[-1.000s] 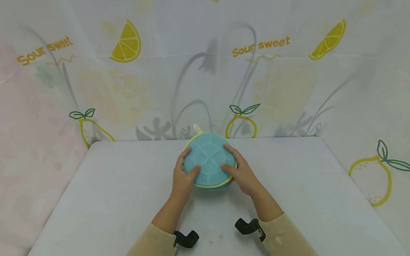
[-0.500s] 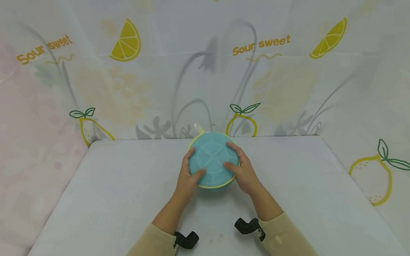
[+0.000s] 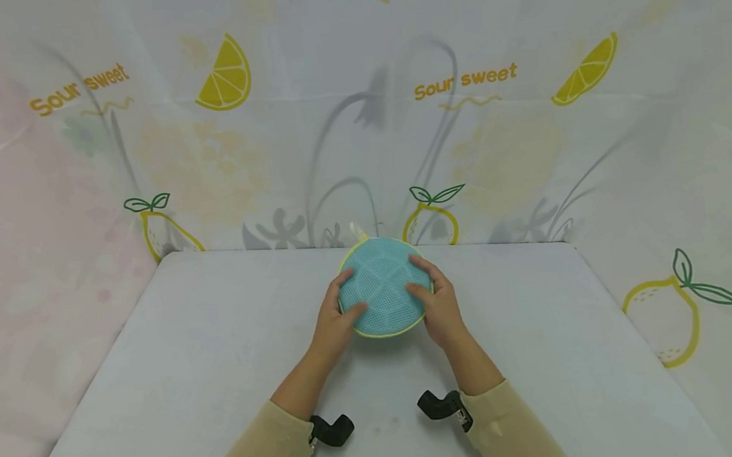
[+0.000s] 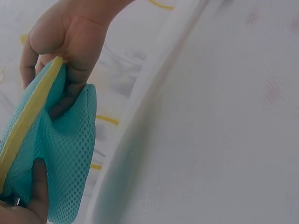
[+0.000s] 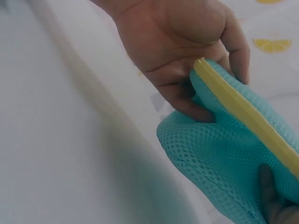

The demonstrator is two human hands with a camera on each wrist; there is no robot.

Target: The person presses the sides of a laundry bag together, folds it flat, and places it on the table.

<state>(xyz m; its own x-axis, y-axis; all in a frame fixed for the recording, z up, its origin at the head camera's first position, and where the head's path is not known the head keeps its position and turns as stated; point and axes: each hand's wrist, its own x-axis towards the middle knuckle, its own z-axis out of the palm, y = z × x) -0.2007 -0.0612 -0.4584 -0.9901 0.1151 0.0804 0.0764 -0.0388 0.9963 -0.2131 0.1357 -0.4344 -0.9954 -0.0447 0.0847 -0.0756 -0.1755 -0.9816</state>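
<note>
A round light-blue mesh laundry bag (image 3: pixel 383 284) with yellow zip trim is held up above the table, near its far side. My left hand (image 3: pixel 334 317) grips the left edge, thumb on the near face and fingers around the rim. On the opposite edge my right hand (image 3: pixel 439 305) grips in the same way. In the left wrist view, the mesh bag (image 4: pixel 70 154) bulges softly behind the yellow trim, and fingers press into it. The right wrist view shows the mesh bag (image 5: pixel 210 154) folded inward under the fingertips. Its inside is hidden.
A white table (image 3: pixel 223 376) spreads under the hands. Behind it hangs a pale cloth backdrop (image 3: pixel 333 145) printed with lemons and lettering. Black wrist mounts (image 3: pixel 333 430) stick inward from both sleeves. A pale loop tag (image 3: pixel 358 230) stands at the bag's top left.
The bag has shifted slightly to the right, and my left hand has gone with it. My right thumb has moved up and inward on the mesh. Both hands keep their grip.
</note>
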